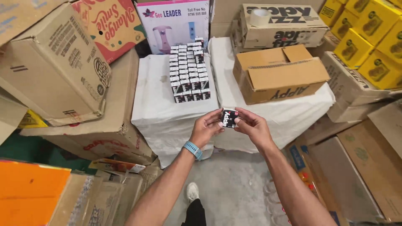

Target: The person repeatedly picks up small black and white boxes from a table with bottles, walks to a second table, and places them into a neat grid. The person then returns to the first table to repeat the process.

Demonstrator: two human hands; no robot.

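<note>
Small black carton (229, 118) gripped between fingertips of left hand (207, 127) and right hand (251, 124), both partly curled. Matching cartons (188, 71) stacked on white cloth-covered block (155, 104); corrugated cardboard boxes (278, 73) around.

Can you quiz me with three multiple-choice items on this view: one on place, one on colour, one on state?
1. The stack of small cartons stands on:
A. a white-covered surface
B. the floor
C. an orange box

2. The wristband on the left hand is:
A. red
B. blue
C. yellow

3. The small black carton is:
A. lying on the floor
B. held between both hands
C. on the stack

Answers:
1 A, the white cloth lies under it.
2 B, it shows light blue.
3 B, the right hand pinches it too.
</note>
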